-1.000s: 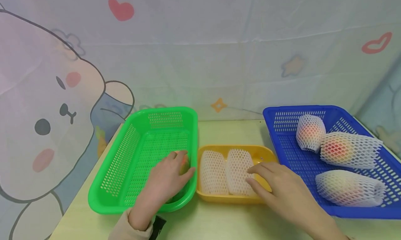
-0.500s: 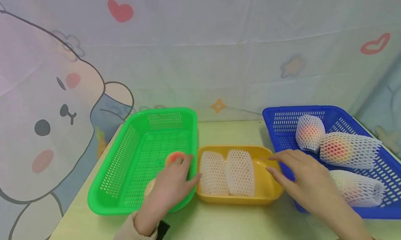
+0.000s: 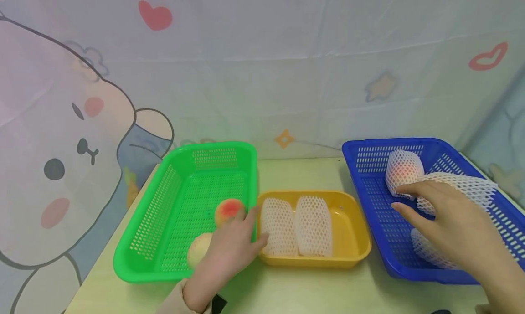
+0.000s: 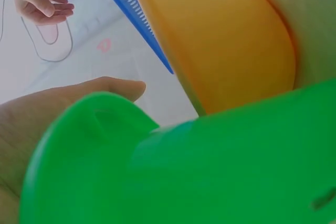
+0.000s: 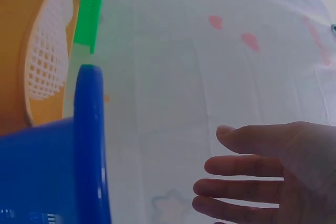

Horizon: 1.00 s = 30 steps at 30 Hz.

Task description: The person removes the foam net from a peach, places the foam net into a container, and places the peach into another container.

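Observation:
My left hand (image 3: 234,243) hovers over the right wall of the green basket (image 3: 123,254), fingers extended and holding nothing. Its fingers overlap a red-topped peach (image 3: 226,210) in the head view; a paler peach (image 3: 198,250) lies by the wrist, partly hidden. Over the blue basket (image 3: 379,241) hangs my right hand (image 3: 455,225), and in the right wrist view its fingers (image 5: 241,187) are straight with nothing in them. Below it are net-wrapped peaches: one upright (image 3: 404,170) at the back, two others (image 3: 471,186) partly covered by the hand.
Between the baskets stands a yellow tray (image 3: 348,234). Two white foam nets (image 3: 279,227) lie side by side in its left and middle part. Behind the table (image 3: 299,172) hangs a printed cloth (image 3: 254,77) with a cartoon bear.
My right hand has moved right, from the yellow tray to above the blue basket. The left hand has drawn slightly right and towards me, uncovering the two peaches.

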Tool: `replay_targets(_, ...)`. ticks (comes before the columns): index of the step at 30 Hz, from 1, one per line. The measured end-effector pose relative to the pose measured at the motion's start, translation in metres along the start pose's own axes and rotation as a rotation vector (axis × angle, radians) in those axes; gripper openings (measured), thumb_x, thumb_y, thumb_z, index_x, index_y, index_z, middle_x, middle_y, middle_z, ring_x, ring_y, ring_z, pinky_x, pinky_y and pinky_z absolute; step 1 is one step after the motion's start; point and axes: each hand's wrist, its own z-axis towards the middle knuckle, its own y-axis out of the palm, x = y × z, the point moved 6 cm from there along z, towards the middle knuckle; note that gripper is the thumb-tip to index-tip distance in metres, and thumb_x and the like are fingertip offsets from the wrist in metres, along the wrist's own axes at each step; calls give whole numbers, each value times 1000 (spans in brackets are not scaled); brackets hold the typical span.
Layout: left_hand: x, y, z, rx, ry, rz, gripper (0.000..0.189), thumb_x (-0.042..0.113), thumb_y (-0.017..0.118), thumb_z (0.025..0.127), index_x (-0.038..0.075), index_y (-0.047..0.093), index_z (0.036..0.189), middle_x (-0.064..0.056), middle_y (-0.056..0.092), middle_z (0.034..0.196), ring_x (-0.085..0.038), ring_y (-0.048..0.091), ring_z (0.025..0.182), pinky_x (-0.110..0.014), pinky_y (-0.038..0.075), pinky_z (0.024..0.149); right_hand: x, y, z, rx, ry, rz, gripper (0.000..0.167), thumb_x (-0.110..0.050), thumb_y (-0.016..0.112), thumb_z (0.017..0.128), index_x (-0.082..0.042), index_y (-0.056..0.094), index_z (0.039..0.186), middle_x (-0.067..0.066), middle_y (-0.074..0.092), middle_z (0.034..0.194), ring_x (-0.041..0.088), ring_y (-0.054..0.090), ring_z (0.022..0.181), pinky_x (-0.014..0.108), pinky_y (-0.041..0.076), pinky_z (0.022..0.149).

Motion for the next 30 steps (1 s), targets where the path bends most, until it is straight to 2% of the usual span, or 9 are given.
replay_targets(5,1,3,-1,14,-21,-18,65,31,67,85,4,45,140,-26,58,121,-32,63,77,-37,48,50,12,-1,-1,-23,23,-18,39,-41,65,89,-10,66,113,20,65,115,41,58,103,62,46,79)
replay_targets(9,3,4,-2,38,-35,-33,71,31,67,84,-1,40,142,-29,54,130,-39,64,91,-45,54,58,20,-3,-1,-35,25,-22,42,-42,66,88,-8,66,113,21,65,116,43,59,99,61,46,75)
replay_targets(17,4,8,-3,34,-73,-25,74,29,64,86,-8,34,143,-31,47,138,-44,61,107,-51,55,70,44,-1,-2,-111,29,-52,53,-42,72,83,-3,64,117,28,65,115,50,58,101,63,45,75)
replay_targets(23,4,9,-3,59,-62,-45,74,25,63,86,-11,32,142,-33,47,137,-43,62,106,-47,57,68,66,11,-5,-221,19,-97,61,-44,73,80,1,61,121,32,63,115,53,57,103,65,45,78)
replay_targets(30,6,9,-4,95,-33,-40,73,20,64,84,-12,32,141,-31,50,131,-39,64,97,-43,55,62,88,22,-6,-380,87,-121,73,-49,70,81,8,55,123,38,59,112,54,58,97,63,47,71)
